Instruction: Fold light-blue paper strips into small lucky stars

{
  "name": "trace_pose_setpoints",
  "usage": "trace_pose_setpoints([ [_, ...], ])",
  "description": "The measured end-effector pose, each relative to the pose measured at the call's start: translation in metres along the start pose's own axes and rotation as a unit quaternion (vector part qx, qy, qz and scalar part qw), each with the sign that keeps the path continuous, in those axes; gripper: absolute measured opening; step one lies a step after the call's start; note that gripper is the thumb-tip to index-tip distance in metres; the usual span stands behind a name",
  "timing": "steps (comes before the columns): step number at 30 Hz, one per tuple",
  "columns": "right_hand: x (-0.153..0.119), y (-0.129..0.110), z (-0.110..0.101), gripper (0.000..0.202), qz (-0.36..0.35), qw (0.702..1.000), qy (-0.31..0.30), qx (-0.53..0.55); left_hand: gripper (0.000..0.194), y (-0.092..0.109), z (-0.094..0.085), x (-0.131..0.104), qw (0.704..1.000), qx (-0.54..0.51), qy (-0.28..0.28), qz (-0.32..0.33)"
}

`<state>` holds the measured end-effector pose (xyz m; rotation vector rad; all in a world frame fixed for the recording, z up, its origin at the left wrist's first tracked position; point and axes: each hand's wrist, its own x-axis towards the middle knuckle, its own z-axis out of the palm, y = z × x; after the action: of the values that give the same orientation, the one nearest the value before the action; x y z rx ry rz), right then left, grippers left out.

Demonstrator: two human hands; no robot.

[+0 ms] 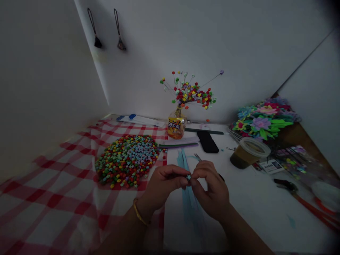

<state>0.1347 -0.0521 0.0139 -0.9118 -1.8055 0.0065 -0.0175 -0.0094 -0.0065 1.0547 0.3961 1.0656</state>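
Note:
A tiny light blue paper star (188, 177) sits between the fingertips of both hands, in the lower middle of the view. My left hand (166, 182) pinches it from the left with thumb and forefinger. From the right, my right hand (211, 187) closes its thumb and forefinger on the same star. Under the hands lies a bundle of light blue paper strips (190, 209) on the white tabletop. The metal tips of a tool, perhaps scissors (197, 157), poke out beyond my right hand; its rest is hidden.
On the red-checked cloth (53, 200) lies a heap of colourful paper stars (129, 159). Behind stand a bottle (176, 127) of stemmed stars and a black phone (207, 141). Rightward are a lidded tub (249, 152), fuzzy flowers (262, 118) and orange-handled pliers (305, 202).

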Motion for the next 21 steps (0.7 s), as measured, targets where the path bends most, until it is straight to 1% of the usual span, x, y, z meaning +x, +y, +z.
trace_pose_setpoints([
  [2, 0.0, 0.0, 0.0002, 0.012, 0.009, 1.0, 0.001, 0.017, 0.013, -0.0003, -0.0011, 0.0002, 1.0, 0.013, -0.01, 0.017],
  [5, 0.0017, 0.0002, -0.0001, 0.013, -0.016, 1.0, 0.001, 0.008, 0.01, 0.0001, -0.0017, 0.0002, 0.999, 0.029, -0.021, 0.039],
  [8, 0.0042, -0.0006, -0.0001, 0.014, -0.038, 0.999, 0.023, -0.025, 0.016, 0.0, -0.0011, 0.0002, 0.999, 0.03, -0.016, 0.022],
  [10, 0.0057, -0.0017, 0.0, 0.013, -0.046, 0.997, 0.034, -0.047, 0.016, -0.0004, -0.0008, 0.0003, 0.999, 0.033, -0.012, 0.014],
  [13, 0.0073, -0.0032, -0.0006, 0.012, -0.056, 0.996, 0.038, -0.065, 0.013, -0.0011, -0.0013, 0.0004, 0.999, 0.034, -0.014, 0.03],
  [16, 0.0078, -0.0041, -0.0015, 0.013, -0.061, 0.995, 0.043, -0.065, 0.015, -0.0012, -0.0021, 0.0006, 0.999, 0.029, -0.014, 0.041],
  [21, 0.0072, -0.0054, -0.0011, 0.013, -0.067, 0.995, 0.046, -0.062, 0.014, -0.0005, -0.0001, 0.0011, 0.999, 0.034, -0.011, 0.04],
])
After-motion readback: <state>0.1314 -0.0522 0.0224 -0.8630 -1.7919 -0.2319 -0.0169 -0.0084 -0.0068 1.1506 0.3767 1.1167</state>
